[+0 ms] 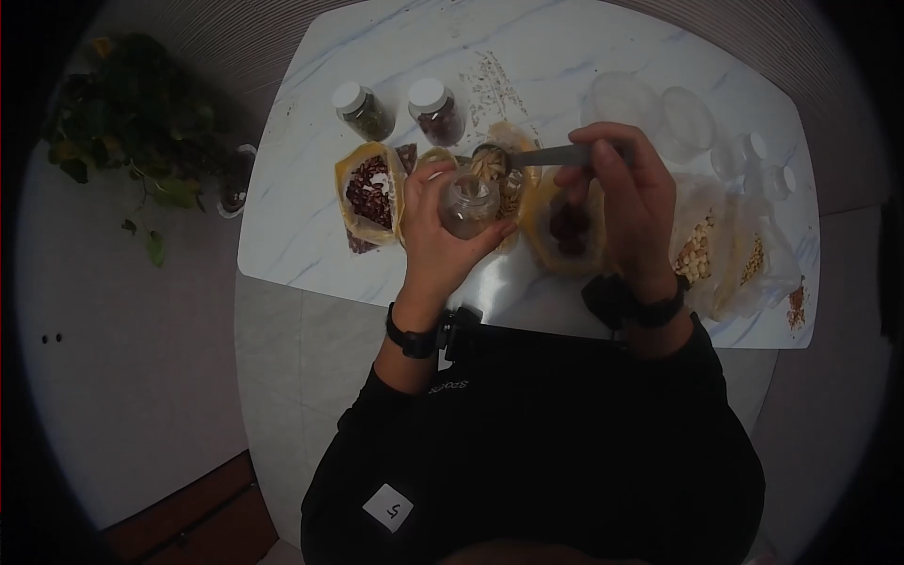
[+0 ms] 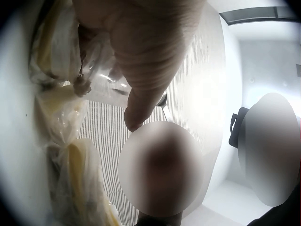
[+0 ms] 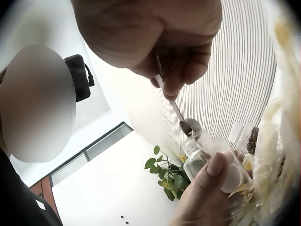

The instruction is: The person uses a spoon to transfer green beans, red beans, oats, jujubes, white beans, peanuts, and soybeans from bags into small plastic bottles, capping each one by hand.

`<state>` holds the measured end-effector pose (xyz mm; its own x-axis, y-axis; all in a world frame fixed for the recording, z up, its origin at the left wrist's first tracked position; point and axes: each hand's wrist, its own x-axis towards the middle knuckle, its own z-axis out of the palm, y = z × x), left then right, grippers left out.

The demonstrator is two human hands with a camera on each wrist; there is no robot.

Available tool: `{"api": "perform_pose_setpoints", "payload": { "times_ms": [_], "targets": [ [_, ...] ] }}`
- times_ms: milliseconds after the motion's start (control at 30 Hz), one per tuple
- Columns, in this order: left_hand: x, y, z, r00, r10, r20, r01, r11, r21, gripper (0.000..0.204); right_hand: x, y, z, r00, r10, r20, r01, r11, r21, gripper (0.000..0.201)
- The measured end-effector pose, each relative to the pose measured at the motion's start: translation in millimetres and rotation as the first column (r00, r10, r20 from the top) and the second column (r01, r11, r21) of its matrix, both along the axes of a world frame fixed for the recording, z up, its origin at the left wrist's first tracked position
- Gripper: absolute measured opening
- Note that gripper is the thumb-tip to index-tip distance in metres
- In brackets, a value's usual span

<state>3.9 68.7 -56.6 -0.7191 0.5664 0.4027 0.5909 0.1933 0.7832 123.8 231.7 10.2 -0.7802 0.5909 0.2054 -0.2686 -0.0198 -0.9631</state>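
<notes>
My left hand grips a clear jar around its side, with the jar's mouth facing up and away. My right hand pinches the handle of a metal spoon. The spoon's bowl is at the jar's mouth, with pale brown dried strips around it in the head view. From the right wrist, the spoon slants down to the rim of the jar. Behind the jar lies an open yellowish bag of similar strips, partly hidden by it.
Left of the jar is an open bag of dark red beans. Two white-lidded jars, one with green contents and one dark red, stand behind. A bag of dark red fruit lies under my right hand. Further right are clear containers and bags.
</notes>
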Motion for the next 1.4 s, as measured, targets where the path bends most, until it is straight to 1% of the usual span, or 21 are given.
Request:
{"api": "perform_pose_setpoints", "payload": {
  "times_ms": [67,133,167,233,300,367,400,433,467,533,667,733,867,933,1067,1133,1167,1233,1267,1333,1400],
  "targets": [
    [1,0,0,1.000,0.010,0.005,-0.010,1.000,0.022,0.069,2,-3,0,0.999,0.027,0.018,-0.028,0.998,0.050,0.020],
    [0,-1,0,1.000,0.012,0.005,-0.012,1.000,0.014,0.069,3,-3,-1,0.995,0.104,-0.003,-0.097,0.932,0.349,0.017],
    [0,-1,0,1.000,0.012,0.004,-0.012,1.000,0.008,0.069,2,-2,-1,0.994,0.106,-0.003,-0.098,0.932,0.349,0.017],
    [-1,-2,1,1.000,0.012,0.005,-0.012,1.000,-0.011,0.069,1,3,0,0.983,0.171,-0.073,-0.074,0.719,0.691,0.019],
    [-2,-3,0,1.000,0.010,0.007,-0.010,0.999,-0.030,0.069,0,3,2,0.988,0.116,-0.103,-0.011,0.718,0.695,0.018],
    [-4,-4,-3,1.000,0.000,-0.002,0.000,0.999,0.055,0.069,0,3,2,0.989,0.060,-0.134,0.051,0.714,0.699,0.017],
    [-4,-4,-5,1.000,0.000,-0.002,0.000,0.999,0.055,0.069,0,2,1,0.999,-0.030,-0.009,0.029,0.784,0.621,0.016],
    [-3,-5,-6,0.997,-0.003,0.075,-0.007,0.992,0.130,0.069,1,2,0,0.986,-0.107,0.125,0.024,0.845,0.534,0.014],
    [-3,-5,-7,0.988,-0.012,0.151,-0.019,0.979,0.204,0.069,-1,4,-3,0.986,-0.108,0.124,0.025,0.845,0.534,0.014],
    [-1,-5,-6,0.981,-0.021,0.193,-0.029,0.967,0.251,0.068,-5,8,-14,0.949,-0.121,0.291,-0.092,0.777,0.622,0.014],
    [0,-3,-5,0.962,-0.060,0.267,-0.043,0.930,0.364,0.065,-10,-1,-20,0.948,-0.063,0.311,-0.168,0.733,0.659,0.014],
    [-1,-4,-5,0.965,-0.057,0.254,-0.039,0.933,0.357,0.065,-11,-5,-21,0.950,0.043,0.309,-0.239,0.735,0.634,0.015],
    [-2,-6,-6,0.980,-0.043,0.195,-0.020,0.951,0.310,0.067,-12,-9,-21,0.938,0.101,0.332,-0.295,0.737,0.608,0.015],
    [0,-4,-4,0.971,-0.049,0.234,-0.031,0.945,0.326,0.067,-11,-10,-20,0.921,0.178,0.345,-0.355,0.747,0.562,0.015],
    [-2,-5,-7,0.969,-0.051,0.244,-0.032,0.944,0.327,0.068,-11,-5,-20,0.936,0.087,0.341,-0.283,0.759,0.586,0.015],
    [-2,-5,-7,0.968,-0.046,0.248,-0.039,0.944,0.327,0.069,-13,-3,-24,0.983,-0.086,0.165,-0.049,0.736,0.675,0.014],
    [-1,-5,-7,0.967,-0.044,0.252,-0.043,0.944,0.327,0.069,-14,-2,-26,0.982,-0.087,0.165,-0.048,0.736,0.675,0.014],
    [-3,-5,-9,0.969,-0.047,0.242,-0.034,0.947,0.320,0.070,-15,1,-29,0.987,-0.104,0.121,-0.028,0.633,0.774,0.014],
    [-3,-5,-9,0.972,-0.047,0.232,-0.028,0.950,0.312,0.070,-15,0,-29,0.987,-0.106,0.122,-0.027,0.634,0.773,0.014],
    [-2,-4,-8,0.969,-0.044,0.242,-0.035,0.949,0.313,0.071,-14,-1,-29,0.971,-0.088,0.223,-0.135,0.567,0.813,0.014],
    [-2,-4,-7,0.967,-0.039,0.251,-0.043,0.948,0.315,0.071,-13,-1,-30,0.975,-0.061,0.213,-0.134,0.604,0.786,0.014]
  ]
}}
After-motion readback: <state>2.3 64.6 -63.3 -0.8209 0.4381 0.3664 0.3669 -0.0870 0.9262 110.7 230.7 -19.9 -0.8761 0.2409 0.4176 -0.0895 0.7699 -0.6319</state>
